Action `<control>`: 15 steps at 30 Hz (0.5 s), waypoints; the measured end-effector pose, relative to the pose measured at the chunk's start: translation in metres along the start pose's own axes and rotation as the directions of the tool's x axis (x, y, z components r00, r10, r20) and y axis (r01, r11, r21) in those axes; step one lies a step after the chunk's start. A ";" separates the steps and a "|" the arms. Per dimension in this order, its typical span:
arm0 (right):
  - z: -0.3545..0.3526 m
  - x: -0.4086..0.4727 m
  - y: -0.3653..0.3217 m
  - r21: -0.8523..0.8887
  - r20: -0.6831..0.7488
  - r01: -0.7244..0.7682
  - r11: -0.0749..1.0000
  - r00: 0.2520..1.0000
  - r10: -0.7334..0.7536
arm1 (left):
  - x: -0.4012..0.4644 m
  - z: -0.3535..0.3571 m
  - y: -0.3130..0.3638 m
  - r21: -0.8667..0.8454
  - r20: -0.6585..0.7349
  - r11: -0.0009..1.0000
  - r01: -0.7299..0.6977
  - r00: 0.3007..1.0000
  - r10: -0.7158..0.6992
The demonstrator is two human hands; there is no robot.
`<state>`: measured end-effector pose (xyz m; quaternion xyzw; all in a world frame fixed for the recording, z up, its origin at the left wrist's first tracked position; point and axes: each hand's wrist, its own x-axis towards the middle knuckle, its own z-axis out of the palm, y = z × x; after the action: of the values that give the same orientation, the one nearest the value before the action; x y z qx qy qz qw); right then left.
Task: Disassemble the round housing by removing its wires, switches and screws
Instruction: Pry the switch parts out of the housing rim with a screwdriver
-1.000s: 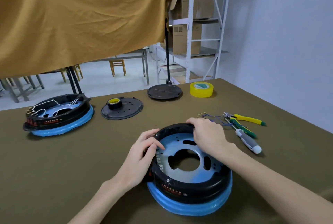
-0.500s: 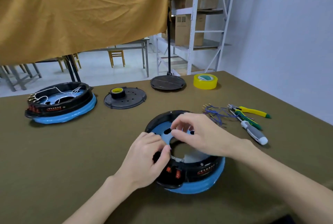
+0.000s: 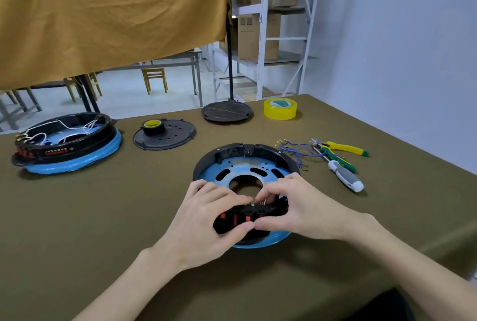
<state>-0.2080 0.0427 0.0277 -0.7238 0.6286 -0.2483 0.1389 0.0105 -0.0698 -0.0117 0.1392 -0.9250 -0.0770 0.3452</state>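
Both hands are gripping the near edge of the round housing (image 3: 242, 165), which is lying flat on the olive-green table (image 3: 77, 230) just in front of the person. The left hand (image 3: 204, 222) is curling over the black rim from the left, its thumb pressing the outer wall and its fingers reaching inside; the right hand (image 3: 296, 212) is mirroring it from the right, thumb tip nearly meeting the left thumb, fingertips pinching at something small inside the rim that is too hidden to make out. Between the thumbs, a row of red switches (image 3: 236, 218) is showing in the black wall. The housing is looking like a shallow black ring over a bright blue base band, with a blue inner plate pierced by a large central hole and several oblong slots. To its right, a tangle of blue wires (image 3: 296, 151) is lying beside a grey-handled screwdriver (image 3: 344, 176) and yellow-green pliers (image 3: 340, 149). Farther back a black perforated disc (image 3: 175, 137) is carrying a small tape roll (image 3: 152, 125), and at far left a second housing (image 3: 67, 145) is sitting with white wires inside. At the far edge, a round black stand base (image 3: 227, 112) and a yellow tape roll (image 3: 280, 109) are resting.
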 end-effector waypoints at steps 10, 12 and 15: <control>-0.018 0.010 0.013 0.151 0.087 0.006 0.988 0.996 -0.019 | 0.010 0.015 0.004 -0.016 -0.111 0.998 0.053 0.992 -0.055; -0.017 0.011 0.015 0.121 0.061 0.009 0.993 0.998 -0.017 | 0.014 0.015 0.004 -0.028 -0.119 0.997 0.076 0.990 -0.079; -0.019 0.014 0.016 0.121 0.009 0.007 0.993 1.000 -0.008 | 0.019 0.014 0.003 0.014 -0.101 0.995 0.103 0.990 -0.101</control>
<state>-0.2302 0.0285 0.0377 -0.7176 0.6090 -0.2830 0.1848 -0.0132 -0.0719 -0.0097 0.1935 -0.8987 -0.0787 0.3856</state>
